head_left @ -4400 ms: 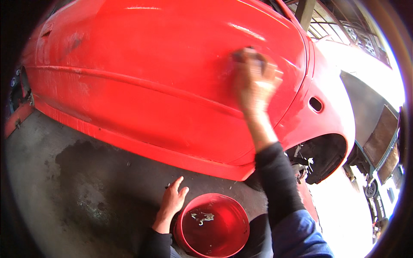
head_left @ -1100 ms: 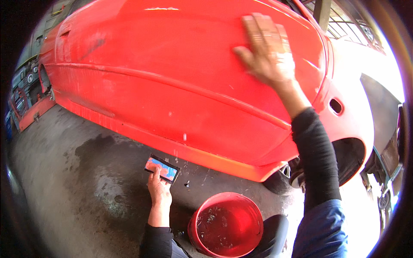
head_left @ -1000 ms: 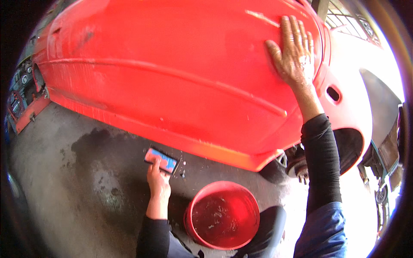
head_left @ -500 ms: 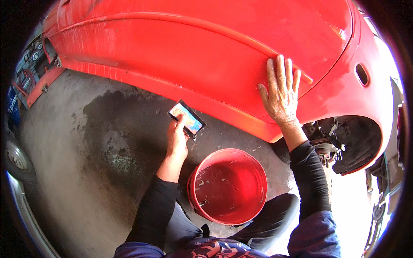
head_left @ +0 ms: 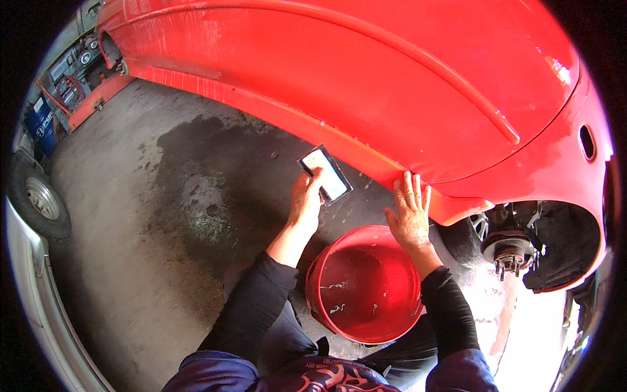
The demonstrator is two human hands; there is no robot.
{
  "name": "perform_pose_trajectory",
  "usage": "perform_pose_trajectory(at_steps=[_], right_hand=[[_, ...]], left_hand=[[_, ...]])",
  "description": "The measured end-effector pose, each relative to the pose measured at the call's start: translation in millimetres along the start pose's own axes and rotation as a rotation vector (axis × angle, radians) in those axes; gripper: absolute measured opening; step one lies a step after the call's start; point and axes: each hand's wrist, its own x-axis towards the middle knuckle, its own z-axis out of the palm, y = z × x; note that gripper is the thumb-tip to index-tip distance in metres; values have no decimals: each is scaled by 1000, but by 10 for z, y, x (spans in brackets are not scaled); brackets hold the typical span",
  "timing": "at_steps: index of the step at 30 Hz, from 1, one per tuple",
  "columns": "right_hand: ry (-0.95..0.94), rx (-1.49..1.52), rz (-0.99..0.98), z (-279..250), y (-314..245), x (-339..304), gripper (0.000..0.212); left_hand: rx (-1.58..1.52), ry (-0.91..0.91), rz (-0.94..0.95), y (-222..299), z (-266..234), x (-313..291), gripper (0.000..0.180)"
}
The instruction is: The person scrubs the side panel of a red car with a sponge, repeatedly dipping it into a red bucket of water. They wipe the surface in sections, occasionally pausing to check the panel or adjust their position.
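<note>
2 bare hands show right of the frame's centre. The left hand [head_left: 305, 204] grasps a flat, dark-edged rectangular pad [head_left: 334, 178], thumb across its pale, glaring face; the pad is tilted, just below the sill of the red car [head_left: 313, 72] as pictured. The right hand [head_left: 411, 222] is open and holds nothing, its fingers overlapping the sill; how firmly they press, I cannot tell. At lower centre, 1 red bucket [head_left: 313, 287] stands between the forearms, pale flecks inside. A dark wet patch [head_left: 189, 147] spreads over the floor at left of centre. A bare wheel hub [head_left: 508, 248] shows at right, a loose wheel [head_left: 60, 219] at far left.
</note>
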Motion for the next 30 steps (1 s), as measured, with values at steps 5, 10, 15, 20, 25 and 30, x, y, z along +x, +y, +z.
perform_pose_trajectory(at_steps=[5,10,15,20,25,30], right_hand=[[29,633,106,306,-216,-553,8],[-919,1053,657,1367,-821,-1640,29],[-1163,710,216,2093,-768,-2472,30],[-856,1498,1624,1812,-388,-2817,40],[-585,2422,888,633,-368,-830,41],[-245,2311,123,-607,-1112,1931,53]], left_hand=[[-167,-31,75,126,4,84,32],[-220,54,50,243,-45,90,39],[-189,59,73,242,-104,83,40],[-249,112,95,292,-188,113,40],[-325,188,159,327,-229,129,40],[-346,326,102,306,-251,136,33]])
